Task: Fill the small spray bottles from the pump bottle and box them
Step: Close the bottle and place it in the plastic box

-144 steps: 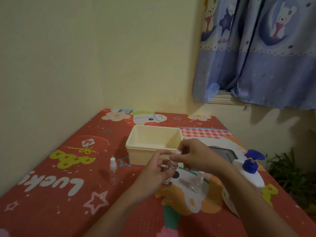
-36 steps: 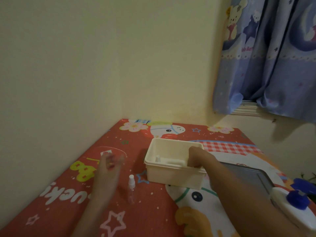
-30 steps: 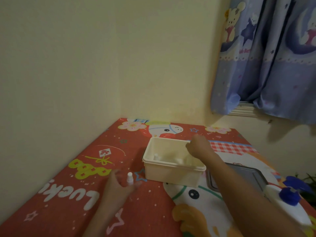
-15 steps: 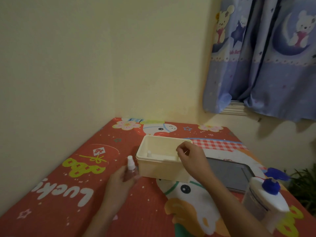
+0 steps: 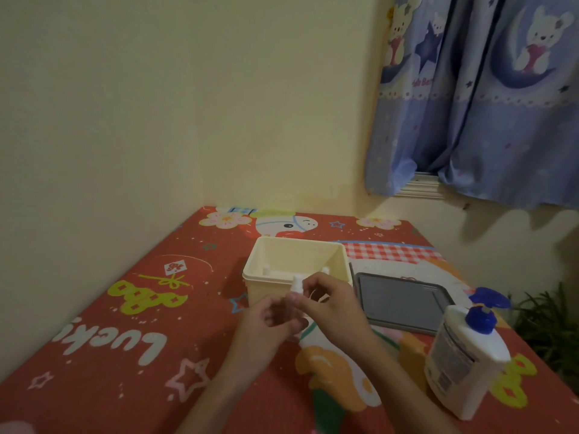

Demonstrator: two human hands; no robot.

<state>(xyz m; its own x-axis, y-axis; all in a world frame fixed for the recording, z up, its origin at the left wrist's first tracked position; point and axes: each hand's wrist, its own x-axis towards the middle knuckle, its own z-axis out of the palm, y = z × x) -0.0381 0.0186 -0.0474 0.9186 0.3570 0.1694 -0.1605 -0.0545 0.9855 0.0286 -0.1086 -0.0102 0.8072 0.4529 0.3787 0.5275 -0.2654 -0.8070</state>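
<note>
A: Hands first — left hand (image 5: pixel 266 324) wrapped round the small spray bottle (image 5: pixel 294 308) body, right hand (image 5: pixel 329 305) pinching its white cap (image 5: pixel 297 285), both in front of the cream box (image 5: pixel 343 267).

B: Handling?

A: Probably light, thin clear plastic, slippery if wet — grip the body, twist at the cap. Pump bottle (image 5: pixel 466 358) stands well apart on the right, beside the grey lid (image 5: pixel 401 305).
</note>
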